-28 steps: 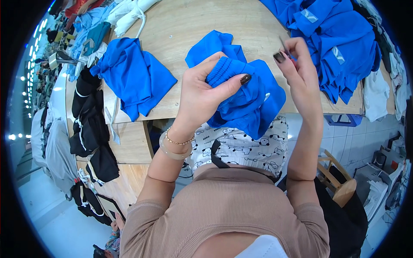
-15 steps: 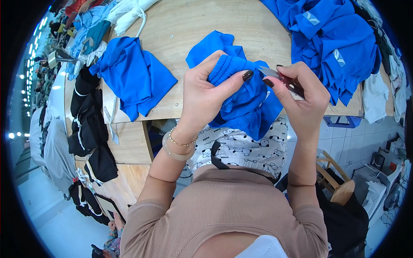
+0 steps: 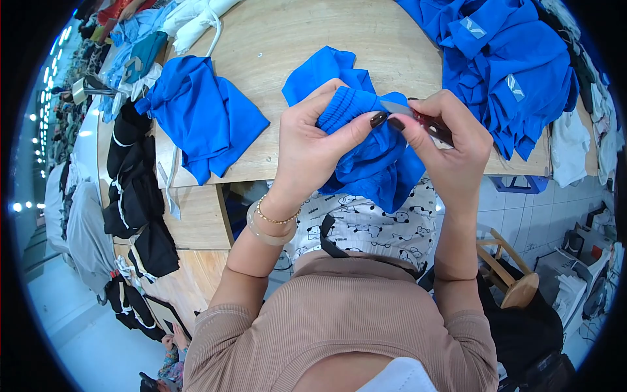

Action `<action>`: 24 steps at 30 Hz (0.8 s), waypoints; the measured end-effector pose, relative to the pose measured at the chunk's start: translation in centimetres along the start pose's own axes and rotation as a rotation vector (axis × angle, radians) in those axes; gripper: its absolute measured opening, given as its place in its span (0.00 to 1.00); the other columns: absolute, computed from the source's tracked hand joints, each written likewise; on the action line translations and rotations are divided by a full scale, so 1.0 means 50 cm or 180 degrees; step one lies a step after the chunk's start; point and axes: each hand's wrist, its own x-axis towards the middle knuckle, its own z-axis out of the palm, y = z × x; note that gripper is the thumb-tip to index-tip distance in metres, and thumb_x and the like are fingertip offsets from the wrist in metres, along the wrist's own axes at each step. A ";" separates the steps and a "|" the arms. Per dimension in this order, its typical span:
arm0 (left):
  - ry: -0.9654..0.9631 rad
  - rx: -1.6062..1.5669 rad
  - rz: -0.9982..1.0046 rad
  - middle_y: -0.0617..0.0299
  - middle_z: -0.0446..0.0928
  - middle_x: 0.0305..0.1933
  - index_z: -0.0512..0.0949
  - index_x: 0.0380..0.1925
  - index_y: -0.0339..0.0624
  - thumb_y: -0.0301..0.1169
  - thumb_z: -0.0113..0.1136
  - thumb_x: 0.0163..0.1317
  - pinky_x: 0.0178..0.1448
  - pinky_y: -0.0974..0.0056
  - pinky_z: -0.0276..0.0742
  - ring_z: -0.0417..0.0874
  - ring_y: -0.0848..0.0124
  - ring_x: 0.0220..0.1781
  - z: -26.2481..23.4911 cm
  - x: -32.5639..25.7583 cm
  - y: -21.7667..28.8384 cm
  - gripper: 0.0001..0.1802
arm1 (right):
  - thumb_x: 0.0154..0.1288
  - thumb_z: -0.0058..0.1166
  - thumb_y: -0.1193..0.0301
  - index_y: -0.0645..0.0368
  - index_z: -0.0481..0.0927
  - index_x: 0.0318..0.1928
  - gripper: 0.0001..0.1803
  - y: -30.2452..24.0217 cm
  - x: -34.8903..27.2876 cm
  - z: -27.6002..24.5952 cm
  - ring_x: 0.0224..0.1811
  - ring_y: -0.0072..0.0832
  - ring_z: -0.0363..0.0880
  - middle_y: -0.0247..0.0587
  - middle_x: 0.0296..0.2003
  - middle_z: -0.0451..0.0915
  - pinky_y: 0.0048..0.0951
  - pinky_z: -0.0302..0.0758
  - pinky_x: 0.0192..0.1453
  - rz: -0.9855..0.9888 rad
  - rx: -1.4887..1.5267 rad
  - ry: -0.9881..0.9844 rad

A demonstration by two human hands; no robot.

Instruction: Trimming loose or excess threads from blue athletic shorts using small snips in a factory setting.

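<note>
The work on the blue garment (image 3: 375, 163) looks partway through, by my judgement. It hangs bunched from the person's left hand (image 3: 307, 140) in the middle of the bench (image 3: 281, 39), its lower folds dropping past the near edge. The left fingers are closed on the gathered waistband (image 3: 339, 111), the thumb pressed along its top. The right fingers are narrow, pinching a small bladed tool (image 3: 397, 109) with a dark red handle, and the blade lies right at the end of the gathers (whether it is actually cutting anything, I cannot tell). So the cloth is gripped and the blade is at it; finishing there and setting the garment down seem left.

Toward the bench's near left corner lies another blue garment (image 3: 202, 121), and a blue heap (image 3: 503, 72) covers its right edge; which of these is finished does not show.

Against the earliest frame, the chief change is the right hand (image 3: 450, 137): there it is raised, well apart from the cloth, and now it is close beside the left thumb. Against the later one, the blade is a little farther left, nearer that thumb. The left grip and both side lots look much the same.
</note>
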 end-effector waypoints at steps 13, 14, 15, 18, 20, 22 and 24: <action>-0.1134 -0.0879 -0.1009 0.51 0.60 0.69 0.74 0.51 0.28 0.19 0.58 0.50 0.62 0.67 0.65 0.69 0.71 0.61 -0.079 0.009 0.020 0.24 | 0.66 0.49 0.66 0.62 0.74 0.40 0.11 0.067 0.006 0.002 0.16 0.09 0.49 0.21 0.17 0.58 0.17 0.43 0.19 0.1588 0.1767 0.0204; -0.1361 -0.0917 -0.1168 0.51 0.59 0.69 0.73 0.52 0.28 0.20 0.59 0.50 0.62 0.67 0.65 0.69 0.71 0.61 -0.089 0.010 0.024 0.25 | 0.66 0.49 0.66 0.62 0.74 0.40 0.11 0.072 0.014 0.003 0.16 0.09 0.49 0.21 0.17 0.58 0.17 0.43 0.19 0.1585 0.1772 0.0197; -0.1626 -0.0753 -0.0995 0.50 0.65 0.65 0.75 0.49 0.27 0.21 0.61 0.49 0.59 0.68 0.67 0.71 0.71 0.58 -0.098 0.015 0.028 0.23 | 0.64 0.52 0.66 0.61 0.76 0.40 0.11 0.074 0.024 0.003 0.16 0.08 0.50 0.20 0.17 0.61 0.17 0.43 0.19 0.1696 0.1871 -0.0063; -0.2421 -0.0617 -0.0639 0.53 0.74 0.55 0.77 0.44 0.27 0.21 0.62 0.48 0.54 0.70 0.70 0.74 0.74 0.50 -0.150 0.031 -0.004 0.20 | 0.66 0.52 0.62 0.60 0.78 0.48 0.17 0.068 0.066 0.007 0.16 0.08 0.51 0.19 0.17 0.63 0.17 0.44 0.18 0.1879 0.2448 -0.1328; -0.2252 -0.0595 -0.1080 0.62 0.80 0.36 0.80 0.35 0.27 0.21 0.64 0.47 0.42 0.74 0.73 0.76 0.80 0.35 -0.162 0.038 0.010 0.12 | 0.67 0.50 0.61 0.60 0.77 0.49 0.18 0.083 0.083 0.024 0.16 0.08 0.52 0.22 0.19 0.67 0.16 0.46 0.18 0.2084 0.2878 -0.2238; -0.2266 -0.0374 -0.1197 0.65 0.80 0.28 0.80 0.30 0.28 0.21 0.65 0.48 0.34 0.76 0.74 0.75 0.82 0.29 -0.187 0.053 0.015 0.08 | 0.64 0.54 0.62 0.60 0.77 0.50 0.18 0.090 0.076 0.041 0.17 0.09 0.56 0.27 0.24 0.74 0.15 0.49 0.17 0.2030 0.2725 -0.2808; -0.2415 -0.0285 -0.1197 0.65 0.81 0.28 0.80 0.29 0.28 0.20 0.66 0.49 0.34 0.76 0.73 0.76 0.82 0.30 -0.209 0.070 0.026 0.07 | 0.59 0.60 0.65 0.60 0.78 0.47 0.18 0.077 0.069 0.041 0.19 0.09 0.59 0.27 0.27 0.76 0.15 0.53 0.20 0.2086 0.2431 -0.2848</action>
